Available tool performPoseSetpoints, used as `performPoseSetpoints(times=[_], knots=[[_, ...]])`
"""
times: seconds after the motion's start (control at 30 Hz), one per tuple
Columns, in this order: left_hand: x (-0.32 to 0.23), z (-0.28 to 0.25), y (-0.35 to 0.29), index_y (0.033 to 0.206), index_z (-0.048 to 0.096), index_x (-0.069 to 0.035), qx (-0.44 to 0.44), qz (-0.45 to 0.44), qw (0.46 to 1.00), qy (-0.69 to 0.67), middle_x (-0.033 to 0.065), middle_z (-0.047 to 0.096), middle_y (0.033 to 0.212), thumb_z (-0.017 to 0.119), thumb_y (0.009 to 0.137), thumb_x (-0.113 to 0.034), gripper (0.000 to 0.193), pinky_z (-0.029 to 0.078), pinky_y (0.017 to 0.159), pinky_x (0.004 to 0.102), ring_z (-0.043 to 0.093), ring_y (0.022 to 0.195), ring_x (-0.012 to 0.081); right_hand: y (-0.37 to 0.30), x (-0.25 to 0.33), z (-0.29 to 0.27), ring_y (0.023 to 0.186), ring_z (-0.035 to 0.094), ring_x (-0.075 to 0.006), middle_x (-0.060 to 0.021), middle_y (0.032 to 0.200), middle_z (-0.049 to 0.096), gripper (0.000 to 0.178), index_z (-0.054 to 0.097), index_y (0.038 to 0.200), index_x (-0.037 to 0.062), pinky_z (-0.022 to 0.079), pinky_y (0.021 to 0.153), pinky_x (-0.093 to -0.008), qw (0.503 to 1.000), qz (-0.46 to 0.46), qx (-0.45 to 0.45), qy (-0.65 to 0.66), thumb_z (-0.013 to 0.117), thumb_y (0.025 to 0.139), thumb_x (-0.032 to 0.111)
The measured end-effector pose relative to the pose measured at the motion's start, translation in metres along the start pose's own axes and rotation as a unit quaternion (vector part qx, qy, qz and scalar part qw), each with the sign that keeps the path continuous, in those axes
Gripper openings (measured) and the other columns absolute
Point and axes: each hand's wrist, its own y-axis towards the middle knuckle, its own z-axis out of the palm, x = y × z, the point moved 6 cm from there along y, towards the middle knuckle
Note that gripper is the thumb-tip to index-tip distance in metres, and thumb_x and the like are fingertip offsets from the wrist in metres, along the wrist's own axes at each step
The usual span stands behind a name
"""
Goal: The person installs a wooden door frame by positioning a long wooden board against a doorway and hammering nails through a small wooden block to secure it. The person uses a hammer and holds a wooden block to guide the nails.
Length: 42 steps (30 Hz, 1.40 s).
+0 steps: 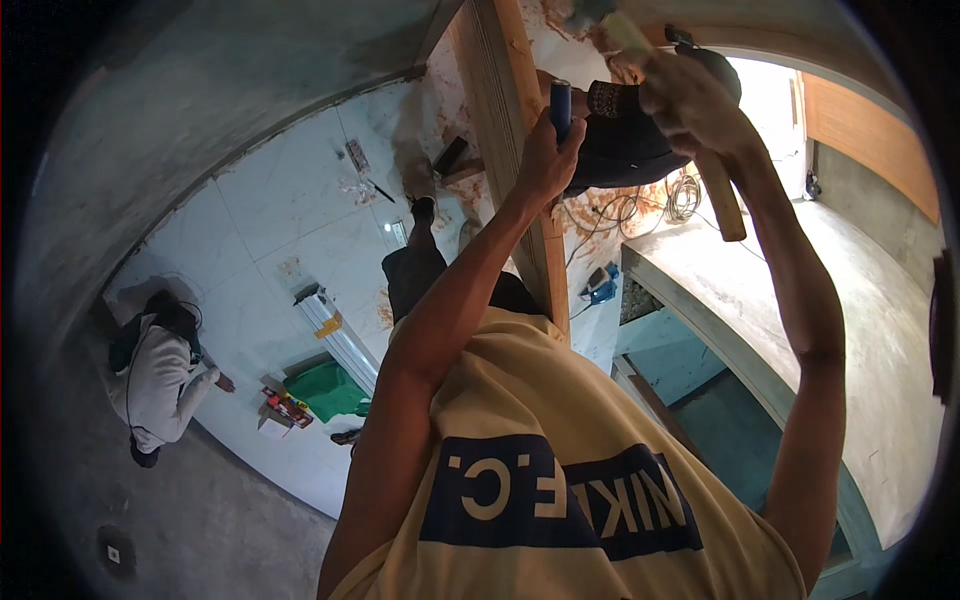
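Note:
My left hand (548, 168) is closed around a blue handle (561, 98) that stands upright beside the wooden door frame (545, 235). The working end of that tool is hidden, so I cannot tell its kind. My right hand (690, 105) is raised at the upper right and grips the wooden handle of a hammer (722, 200). The hammer's upper end is blurred near the top edge, close to the wall. Both hands are apart from each other, the left one touching or very near the frame's edge.
A person in dark clothes (625, 155) is close behind the frame. Another person in a pale top (165, 365) is low at the left. Long metal profiles (345, 335), a green sheet (328, 388), a blue power tool (601, 285) and coiled cable (684, 198) lie around. A pale ledge (800, 290) runs along the right.

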Motion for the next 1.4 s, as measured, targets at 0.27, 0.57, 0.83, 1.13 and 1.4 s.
performPoseSetpoints(times=[0.27, 0.57, 0.83, 1.13, 1.4], knots=[[0.002, 0.004, -0.009, 0.101, 0.050, -0.005, 0.007, 0.017, 0.999, -0.037, 0.0004, 0.048, 0.067, 0.059, 0.098, -0.029, 0.026, 0.040, 0.048, 0.0302, 0.049, 0.054, 0.0108, -0.001, -0.023, 0.013, 0.042, 0.033, 0.0000, 0.0052, 0.066, 0.045, 0.043, 0.055, 0.127, 0.0060, 0.026, 0.033, -0.0179, 0.997, 0.034, 0.070, 0.016, 0.046, 0.103, 0.041], [0.005, 0.004, -0.025, 0.103, 0.050, -0.004, 0.020, 0.024, 0.999, -0.036, 0.0009, 0.048, 0.067, 0.059, 0.098, -0.031, 0.029, 0.039, 0.047, 0.0304, 0.048, 0.052, 0.0109, -0.014, -0.027, 0.021, 0.046, 0.035, -0.0004, 0.0046, 0.069, 0.048, 0.037, 0.057, 0.121, 0.0107, 0.027, 0.040, -0.0170, 0.988, 0.048, 0.141, 0.041, 0.049, 0.102, 0.041], [-0.008, 0.008, -0.029, 0.102, 0.052, -0.001, 0.010, 0.043, 0.998, 0.033, 0.0057, 0.053, 0.069, 0.058, 0.097, -0.036, 0.036, 0.044, 0.056, 0.0361, 0.054, 0.061, 0.0166, -0.020, -0.023, 0.027, 0.048, 0.037, -0.0014, 0.0035, 0.069, 0.048, 0.044, 0.056, 0.125, 0.0074, 0.029, 0.041, -0.0181, 0.994, 0.018, 0.105, 0.008, 0.050, 0.101, 0.044], [-0.024, 0.014, -0.045, 0.098, 0.053, -0.002, 0.019, 0.008, 0.999, 0.043, 0.0042, 0.052, 0.068, 0.062, 0.096, -0.031, 0.031, 0.042, 0.061, 0.0352, 0.050, 0.064, 0.0136, -0.030, -0.039, 0.024, 0.049, 0.042, -0.0022, 0.0025, 0.069, 0.050, 0.040, 0.057, 0.125, 0.0079, 0.032, 0.040, -0.0193, 0.994, 0.001, 0.102, 0.037, 0.049, 0.103, 0.041], [-0.039, 0.001, -0.060, 0.079, 0.052, -0.005, 0.061, -0.010, 0.996, -0.066, -0.0008, 0.046, 0.060, 0.062, 0.096, -0.035, 0.036, 0.037, 0.049, 0.0314, 0.043, 0.051, 0.0101, -0.076, -0.026, 0.014, 0.044, 0.033, 0.0008, 0.0059, 0.064, 0.043, 0.036, 0.056, 0.127, 0.0102, 0.026, 0.035, -0.0159, 0.994, -0.011, 0.080, 0.077, 0.044, 0.105, 0.037]])
